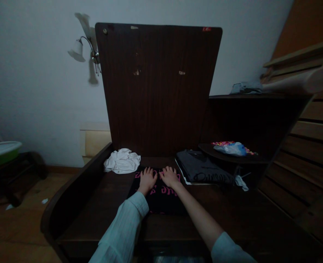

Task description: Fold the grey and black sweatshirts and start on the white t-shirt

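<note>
A black folded garment with pink lettering (164, 202) lies flat on the dark wooden surface in front of me; it looks like a T-shirt. My left hand (148, 179) rests on its upper left part, palm down with fingers spread. Beside it, my right hand (169, 177) lies flat on the upper right part, fingers apart. The hands are close together, and neither grips the cloth. To the right is a stack of dark folded clothing (202, 168) with a white edge below it. A crumpled white cloth (122, 161) sits at the back left.
Behind stands a tall dark wooden panel (158, 87). A curved side rail (68, 186) bounds the left. On the right, a shelf (240, 159) carries a plastic bag (231, 149). A wall lamp (77, 50) hangs at upper left, above a green basin (4, 155) on a stool.
</note>
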The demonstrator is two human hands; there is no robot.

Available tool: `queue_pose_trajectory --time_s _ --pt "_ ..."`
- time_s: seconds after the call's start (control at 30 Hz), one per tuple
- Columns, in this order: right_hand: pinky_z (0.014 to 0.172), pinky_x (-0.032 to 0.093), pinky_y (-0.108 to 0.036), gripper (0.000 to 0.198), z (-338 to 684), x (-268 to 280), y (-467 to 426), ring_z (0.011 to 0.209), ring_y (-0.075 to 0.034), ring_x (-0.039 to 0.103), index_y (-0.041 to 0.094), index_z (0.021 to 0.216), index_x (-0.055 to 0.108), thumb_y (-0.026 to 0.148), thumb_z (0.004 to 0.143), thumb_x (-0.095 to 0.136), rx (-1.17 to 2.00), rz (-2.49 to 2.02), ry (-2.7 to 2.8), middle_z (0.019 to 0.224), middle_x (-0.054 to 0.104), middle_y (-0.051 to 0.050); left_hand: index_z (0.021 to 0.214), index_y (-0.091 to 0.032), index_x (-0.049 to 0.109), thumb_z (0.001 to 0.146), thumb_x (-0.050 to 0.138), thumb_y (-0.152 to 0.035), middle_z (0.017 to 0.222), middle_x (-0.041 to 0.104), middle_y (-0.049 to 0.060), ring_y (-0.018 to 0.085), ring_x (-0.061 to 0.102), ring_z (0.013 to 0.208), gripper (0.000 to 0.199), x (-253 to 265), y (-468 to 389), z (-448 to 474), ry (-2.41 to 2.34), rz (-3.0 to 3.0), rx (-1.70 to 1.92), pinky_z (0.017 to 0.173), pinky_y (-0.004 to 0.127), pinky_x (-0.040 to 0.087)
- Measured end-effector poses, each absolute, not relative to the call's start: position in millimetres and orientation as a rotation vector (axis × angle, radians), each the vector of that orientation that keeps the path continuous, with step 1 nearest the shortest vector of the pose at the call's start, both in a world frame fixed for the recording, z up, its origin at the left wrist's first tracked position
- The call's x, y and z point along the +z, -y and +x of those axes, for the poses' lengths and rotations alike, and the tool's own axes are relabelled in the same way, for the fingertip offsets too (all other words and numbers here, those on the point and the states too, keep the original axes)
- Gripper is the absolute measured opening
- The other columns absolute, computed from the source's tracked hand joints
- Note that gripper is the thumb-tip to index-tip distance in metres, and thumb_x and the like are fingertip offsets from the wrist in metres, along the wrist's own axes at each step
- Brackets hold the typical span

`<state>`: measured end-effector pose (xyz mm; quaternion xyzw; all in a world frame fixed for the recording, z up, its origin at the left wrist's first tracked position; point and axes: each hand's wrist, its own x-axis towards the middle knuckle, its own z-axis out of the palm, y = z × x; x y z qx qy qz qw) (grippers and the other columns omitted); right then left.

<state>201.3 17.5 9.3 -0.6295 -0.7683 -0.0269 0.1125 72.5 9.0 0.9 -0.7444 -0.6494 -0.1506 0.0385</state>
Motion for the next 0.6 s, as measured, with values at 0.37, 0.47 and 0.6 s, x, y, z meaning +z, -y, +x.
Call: queue_pose_trajectory --time_s 0.37,0.47,0.6 --pt "0.083 0.031 -0.038 0.041 197 14 -11 0.098 -0.027 0.049 0.009 0.102 0.056 0.036 0.086 0.03 -0.185 -1.904 2.186 0.104 0.058 -0.017 0.121 -0.012 0.046 0.088 0.027 -0.033 0.131 0.044 0.011 0.023 0.034 0.123 0.043 4 -6 74 1.935 -2.369 -0.467 0.098 0.04 0.027" --pt "0.082 0.032 -0.039 0.04 197 15 -11 0.097 -0.027 0.05 0.009 0.101 0.056 0.035 0.086 0.03 -0.19 -1.894 2.201 0.103 0.059 -0.017 0.128 -0.012 0.037 0.088 0.028 -0.034 0.137 0.034 0.012 0.024 0.026 0.127 0.047 5 -9 63 1.912 -2.541 -0.346 0.101 0.042 0.022" --pt "0.083 0.032 -0.04 0.042 206 12 -11 0.1 -0.028 0.048 0.011 0.105 0.054 0.038 0.087 0.028 -0.189 -1.842 2.273 0.107 0.056 -0.016 0.131 -0.022 0.033 0.083 0.036 -0.044 0.14 0.029 0.007 0.024 0.021 0.129 0.054 1 -13 19 1.841 -2.82 -0.276 0.102 0.045 0.018"
